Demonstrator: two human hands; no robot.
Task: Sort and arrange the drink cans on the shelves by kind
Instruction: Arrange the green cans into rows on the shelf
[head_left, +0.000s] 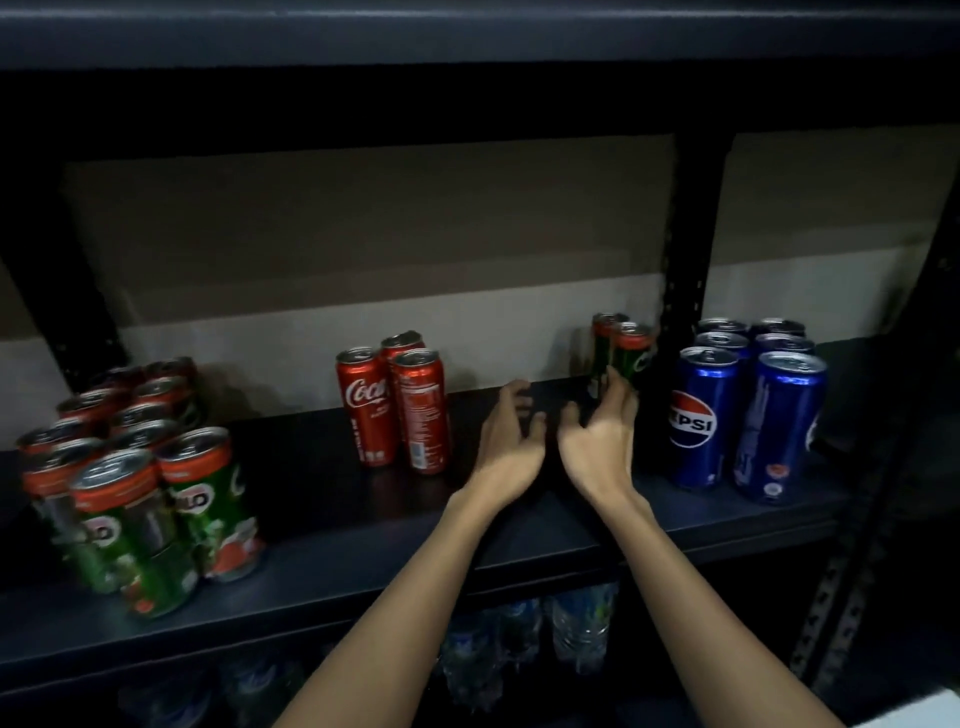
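Dim dark shelf (322, 551), pale wall (363, 249) behind. Left of post (688, 234): two green cans (623, 353), then Cokes (395, 405), then green cluster (135, 488). Right: Pepsis (748, 410). Left hand (511, 441) loosely spread, right hand (597, 441) fingers apart, touching green cans.

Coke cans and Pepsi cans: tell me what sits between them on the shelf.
Head view: between the Coke cans and Pepsi cans are two green cans at the back and both hands, left and right.

Both hands, L hand (511, 436) & R hand (597, 441), open near two green cans (621, 353), R maybe touching.
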